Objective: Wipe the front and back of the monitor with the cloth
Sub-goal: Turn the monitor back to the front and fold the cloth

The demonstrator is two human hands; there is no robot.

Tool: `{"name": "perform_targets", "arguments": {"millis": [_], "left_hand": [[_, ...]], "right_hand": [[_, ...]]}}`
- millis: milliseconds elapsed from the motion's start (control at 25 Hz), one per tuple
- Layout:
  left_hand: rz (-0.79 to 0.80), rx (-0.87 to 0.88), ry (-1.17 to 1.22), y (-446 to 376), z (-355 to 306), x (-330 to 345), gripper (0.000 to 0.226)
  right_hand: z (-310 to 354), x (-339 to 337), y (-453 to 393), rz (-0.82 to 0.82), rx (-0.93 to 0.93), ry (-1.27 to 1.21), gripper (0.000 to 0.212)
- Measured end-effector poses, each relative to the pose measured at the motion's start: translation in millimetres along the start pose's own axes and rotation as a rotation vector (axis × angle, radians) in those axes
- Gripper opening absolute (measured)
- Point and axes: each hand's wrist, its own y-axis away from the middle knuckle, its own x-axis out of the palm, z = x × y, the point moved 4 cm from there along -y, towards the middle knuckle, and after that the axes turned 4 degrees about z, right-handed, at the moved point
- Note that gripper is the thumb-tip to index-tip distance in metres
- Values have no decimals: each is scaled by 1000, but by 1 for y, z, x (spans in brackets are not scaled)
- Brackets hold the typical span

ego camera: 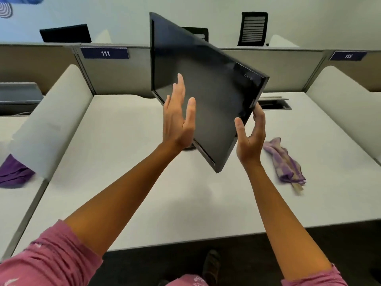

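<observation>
Right hand [250,139]: grips the monitor [206,87] at its lower right edge, thumb on the front bezel, fingers curled behind the panel. Left hand [179,116]: flat, fingers straight and together, palm turned toward the dark screen; whether it touches the glass cannot be told. Both forearms bare, pink sleeves [51,263] pushed up toward the elbows.

Monitor: black, screen off, tilted sharply so one corner points down over the desk [127,182] and another rises above the partition [115,77]; small lettering on the bezel, unreadable.

Cloth [285,162]: purple checked, crumpled, lying on the desk to the right of the monitor, apart from both hands.

Desk: white, matt, with a cable hatch [275,103] near the back edge on the right. White rounded side dividers [51,120] either side. Second purple cloth [14,172] on the neighbouring desk, left.

Partition: grey-beige, carrying blue number plates, "111" [105,53] and "112" [348,56]. Behind it: pale wall, black chair back [253,28], another dark monitor [66,33].
</observation>
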Motion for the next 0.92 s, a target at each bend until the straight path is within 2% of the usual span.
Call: {"name": "perform_targets", "arguments": {"millis": [120,440,680,840,920], "left_hand": [[49,-165,-19,7,36,4,73],[181,-426,-249,17,100,5,70],[190,-654,-388,21,143,9,69],[159,-724,-441,21,160,17,71],[143,-739,-469,19,168,22,72]], "right_hand": [[-24,-17,-18,-32,79,-8,46],[-76,-30,-70,-88,363,-126,40],[-115,-25,-112,-101,394,-230,45],[-145,-18,-142,-22,432,-278,30],[-154,-14,-155,-1,425,-311,30]]}}
